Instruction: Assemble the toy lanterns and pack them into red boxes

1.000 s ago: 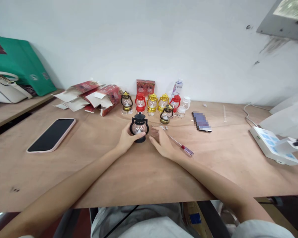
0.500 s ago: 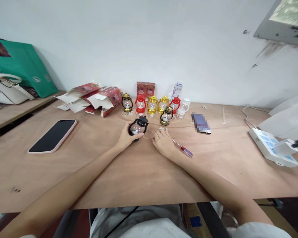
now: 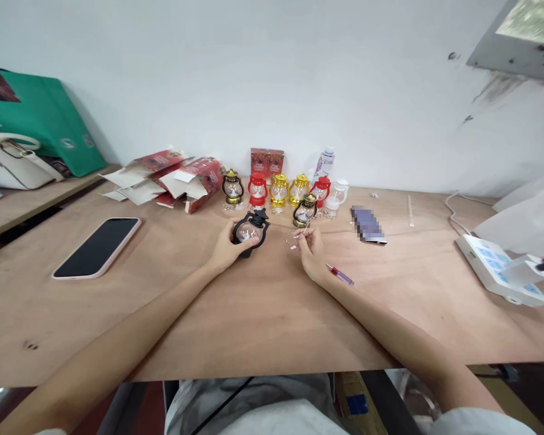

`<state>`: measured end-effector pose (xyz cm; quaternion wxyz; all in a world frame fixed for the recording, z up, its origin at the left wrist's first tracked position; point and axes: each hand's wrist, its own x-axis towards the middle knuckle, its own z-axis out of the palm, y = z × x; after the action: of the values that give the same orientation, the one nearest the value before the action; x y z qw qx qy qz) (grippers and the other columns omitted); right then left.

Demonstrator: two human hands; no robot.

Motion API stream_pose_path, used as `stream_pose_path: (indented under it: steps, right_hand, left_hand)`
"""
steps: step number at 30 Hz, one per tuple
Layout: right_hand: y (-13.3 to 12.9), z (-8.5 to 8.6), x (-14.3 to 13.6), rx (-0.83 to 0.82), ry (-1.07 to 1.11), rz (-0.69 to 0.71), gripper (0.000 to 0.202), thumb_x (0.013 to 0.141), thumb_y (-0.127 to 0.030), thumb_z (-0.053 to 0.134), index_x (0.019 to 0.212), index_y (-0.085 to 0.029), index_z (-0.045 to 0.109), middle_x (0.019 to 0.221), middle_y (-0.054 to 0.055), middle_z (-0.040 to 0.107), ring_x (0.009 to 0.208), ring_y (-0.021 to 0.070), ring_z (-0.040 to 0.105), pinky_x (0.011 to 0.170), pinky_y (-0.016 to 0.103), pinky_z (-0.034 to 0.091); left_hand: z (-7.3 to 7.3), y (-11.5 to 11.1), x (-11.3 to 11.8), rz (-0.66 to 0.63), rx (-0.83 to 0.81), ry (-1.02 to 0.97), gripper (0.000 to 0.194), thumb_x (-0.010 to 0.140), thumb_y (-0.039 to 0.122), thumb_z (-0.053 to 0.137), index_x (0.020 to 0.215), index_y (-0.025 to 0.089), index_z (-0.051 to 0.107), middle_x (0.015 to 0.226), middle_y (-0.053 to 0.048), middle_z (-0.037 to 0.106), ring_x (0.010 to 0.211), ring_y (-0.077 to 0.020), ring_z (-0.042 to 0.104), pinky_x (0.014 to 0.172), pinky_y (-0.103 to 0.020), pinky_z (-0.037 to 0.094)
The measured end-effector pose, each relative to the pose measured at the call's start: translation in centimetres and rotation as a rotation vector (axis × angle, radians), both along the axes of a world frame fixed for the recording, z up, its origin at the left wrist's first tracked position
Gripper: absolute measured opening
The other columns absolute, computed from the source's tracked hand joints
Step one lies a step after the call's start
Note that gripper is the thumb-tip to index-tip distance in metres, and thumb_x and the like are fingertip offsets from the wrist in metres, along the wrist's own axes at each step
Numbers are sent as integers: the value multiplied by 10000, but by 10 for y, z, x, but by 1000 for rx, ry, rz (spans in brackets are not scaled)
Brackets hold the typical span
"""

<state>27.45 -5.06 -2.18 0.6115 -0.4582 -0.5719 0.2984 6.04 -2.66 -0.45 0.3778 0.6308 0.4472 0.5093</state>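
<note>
My left hand (image 3: 230, 246) is wrapped round a small black lantern (image 3: 250, 232), which leans to the right just above the table. Fingertips of my right hand (image 3: 310, 249) are pinched on a thin wire piece (image 3: 292, 240) with small pale bits on it. Right behind that hand stands a bronze lantern (image 3: 305, 211). Farther back is a row of lanterns: a bronze one (image 3: 233, 188), a red one (image 3: 257, 190), two gold ones, another red one and a white one (image 3: 336, 195). A screwdriver (image 3: 341, 275) lies beside my right wrist, its shaft partly hidden.
Opened red boxes (image 3: 202, 178) lie at the back left, and two small red boxes (image 3: 267, 162) stand by the wall. A phone (image 3: 97, 248) is at the left, another (image 3: 368, 225) at the right. A power strip (image 3: 501, 269) with a cable sits far right.
My right hand has lifted and turned, bringing the wire piece up near the bronze lantern. My left hand has tilted the black lantern farther right and shifted slightly left.
</note>
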Motion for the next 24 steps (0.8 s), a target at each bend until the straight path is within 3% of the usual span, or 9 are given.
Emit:
stream_pose_path:
  steps: [5,13,17,22,24]
  right_hand:
    - [-3,4,-4,15,85,32,149,847,-348,482,804,-228,405,655,-46,563,613,106,529,622,257,443]
    - [0,7,-5,-16,113,44,163,820,-338,453,705,-226,422,548,-64,485,566,108,473,609,256,418]
    - [-2,7,-4,10,124,83,166,837,-365,485,752,-228,448,590,-49,537,606,121,516,652,270,441]
    - [-5,2,-2,102,-26,102,174,880,-398,503,862,-225,519,848,27,648,934,170,594,838,320,446]
    - [-6,0,-1,113,-71,127,177,890,-396,498,879,-225,541,883,37,646,961,178,603,849,326,450]
  left_hand:
    - [0,-2,2,-38,-70,-46,521,552,424,776,882,180,456,919,-27,632,914,-209,608,828,-330,474]
    - [6,-3,-2,-73,-43,-2,514,602,427,756,974,147,541,970,-44,637,920,-207,594,843,-312,457]
    - [6,-1,-3,-99,-68,-20,594,611,439,743,1085,133,556,1078,-73,644,1017,-242,582,912,-342,444]
    - [8,1,-5,-206,-115,-29,620,616,453,732,1107,104,585,1112,-108,653,1063,-277,575,943,-368,433]
    - [10,1,-7,-276,-135,-18,618,613,438,743,1116,110,596,1139,-110,650,1084,-284,572,961,-371,425]
